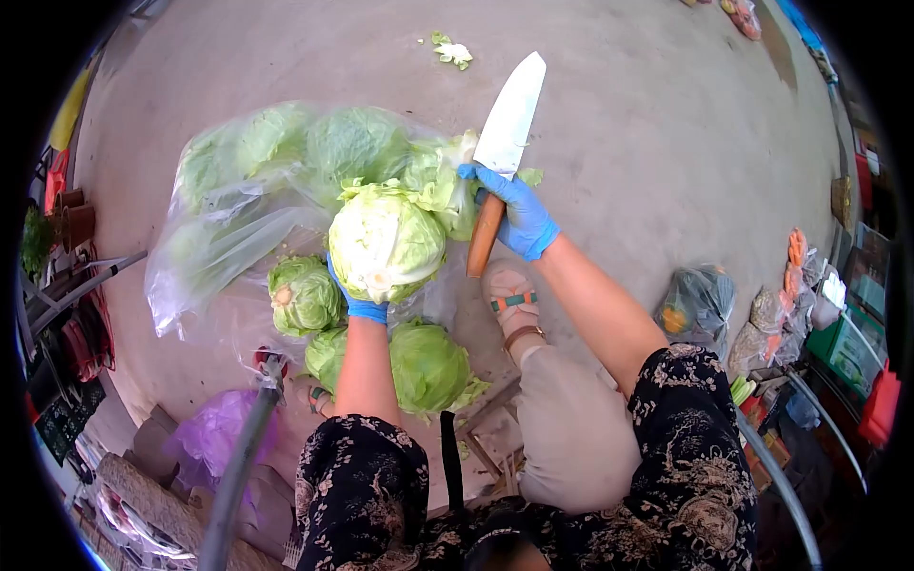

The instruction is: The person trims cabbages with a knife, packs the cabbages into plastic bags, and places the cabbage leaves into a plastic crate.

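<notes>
The left hand has its fingers wrapped round a cabbage held up near the plastic bag, while the right hand clamps a knife; trimming seems under way, and another cut would call for turning the blade toward the stem.

Left grip holding a pale cabbage, right grip around a knife, more cabbages in clear plastic

From head height, a wide view was directed forward and down; the left hand and right hand were framed near, the floor beyond.
</notes>
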Tool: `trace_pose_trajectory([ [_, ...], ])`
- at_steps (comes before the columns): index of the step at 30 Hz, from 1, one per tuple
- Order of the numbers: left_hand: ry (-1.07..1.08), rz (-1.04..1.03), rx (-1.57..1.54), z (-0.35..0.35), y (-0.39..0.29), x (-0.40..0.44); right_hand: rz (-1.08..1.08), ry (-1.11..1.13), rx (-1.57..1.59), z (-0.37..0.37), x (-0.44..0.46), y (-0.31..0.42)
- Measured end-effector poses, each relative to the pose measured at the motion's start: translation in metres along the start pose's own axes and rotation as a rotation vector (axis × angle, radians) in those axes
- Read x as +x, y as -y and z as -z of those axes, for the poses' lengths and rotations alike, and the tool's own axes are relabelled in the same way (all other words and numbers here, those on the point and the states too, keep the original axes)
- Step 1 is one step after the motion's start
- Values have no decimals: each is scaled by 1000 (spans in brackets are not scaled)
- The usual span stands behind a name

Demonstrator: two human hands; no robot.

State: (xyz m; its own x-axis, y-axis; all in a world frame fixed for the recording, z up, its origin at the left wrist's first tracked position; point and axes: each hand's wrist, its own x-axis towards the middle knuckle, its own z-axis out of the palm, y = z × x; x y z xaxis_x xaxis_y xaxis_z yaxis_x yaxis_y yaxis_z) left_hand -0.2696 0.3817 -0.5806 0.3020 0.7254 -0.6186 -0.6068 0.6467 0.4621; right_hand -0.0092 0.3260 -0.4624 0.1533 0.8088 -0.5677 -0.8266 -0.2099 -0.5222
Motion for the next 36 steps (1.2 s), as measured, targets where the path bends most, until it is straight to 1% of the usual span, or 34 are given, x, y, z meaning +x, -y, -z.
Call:
trace_pose_trajectory([
  [1,17,-3,3,1,3,3,-45,53,-15,-9,-5,3],
  [4,27,14,-17,-1,13,3,-75,266,-166,-34,-27,9],
  [7,25,20,-43,-3,16,-7,-6,406,-289,-60,-50,-2],
  [8,22,23,-51,-2,15,-13,-120,454,-372,-61,-58,-5],
  [9,21,21,-58,-1,14,-19,-150,522,-387,-62,-63,-18],
  [11,15,10,-70,0,11,-25,-164,615,-560,-69,-75,-33],
  [13,16,-11,-82,-4,3,-25,-226,642,-491,-77,-85,-32],
  [14,14,-24,-80,-5,-1,-24,-258,650,-453,-78,-88,-30],
  [17,5,-70,-61,-14,-25,-24,-190,538,-428,-70,-80,-19],
  [18,-1,-79,-52,-15,-33,-28,-114,481,-496,-64,-75,-20],
  [21,-25,-116,-4,-6,-72,-51,-45,360,-681,-54,-62,-27],
  [22,-33,-128,12,1,-84,-60,-69,321,-682,-53,-60,-34],
  [25,-66,-157,29,25,-115,-89,-181,377,-955,-47,-52,-67],
  [26,-81,-161,26,35,-121,-95,-159,392,-953,-50,-48,-84],
  [29,-119,-167,-14,59,-127,-110,-187,406,-1242,-56,-30,-115],
  [33,-154,-147,-84,77,-119,-122,-89,485,-1540,-55,-18,-123],
  [36,-185,-124,-153,85,-104,-119,64,326,-1964,-60,-28,-111],
])
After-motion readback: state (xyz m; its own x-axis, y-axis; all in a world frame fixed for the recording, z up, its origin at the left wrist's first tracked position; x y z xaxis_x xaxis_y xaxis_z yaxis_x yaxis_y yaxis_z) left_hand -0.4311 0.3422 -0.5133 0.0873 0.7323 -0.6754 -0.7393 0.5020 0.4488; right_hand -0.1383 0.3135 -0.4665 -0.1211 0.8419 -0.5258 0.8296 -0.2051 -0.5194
